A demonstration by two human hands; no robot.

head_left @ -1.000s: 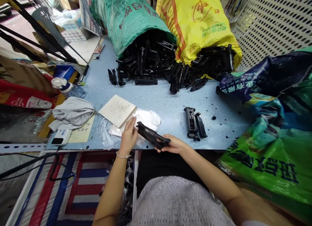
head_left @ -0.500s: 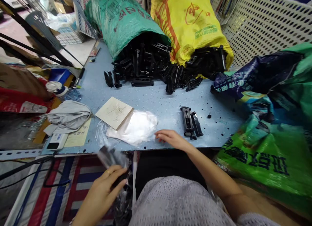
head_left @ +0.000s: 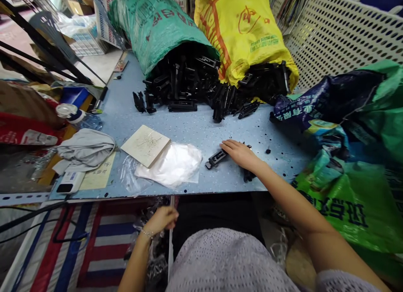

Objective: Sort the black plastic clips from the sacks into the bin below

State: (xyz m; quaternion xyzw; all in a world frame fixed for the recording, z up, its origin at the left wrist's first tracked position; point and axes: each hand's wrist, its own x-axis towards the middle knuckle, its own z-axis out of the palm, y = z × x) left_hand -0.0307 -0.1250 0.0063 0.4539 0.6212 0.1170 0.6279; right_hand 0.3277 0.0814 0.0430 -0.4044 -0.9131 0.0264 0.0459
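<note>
My right hand (head_left: 241,154) lies over black plastic parts near the table's front edge, its fingers around the upper end of one black part (head_left: 216,158) that slants out to the left. Another black part (head_left: 248,174) shows under the palm. Below the table's edge, my left hand (head_left: 164,218) hangs above wrapped items (head_left: 157,258), fingers curled, with nothing visible in it. A stack of clear plastic bags (head_left: 176,164) lies left of my right hand, partly under a square beige tile (head_left: 146,145).
Black parts spill from a green sack (head_left: 163,27) and a yellow sack (head_left: 245,27) at the back. Green bags (head_left: 340,199) stand right. A grey cloth (head_left: 86,147), bottle (head_left: 75,116) and white device (head_left: 71,183) sit left.
My left hand has let go of the bagged item and moved right. My right hand has moved right and forward onto the black parts; one part is now turned and shifted left.
</note>
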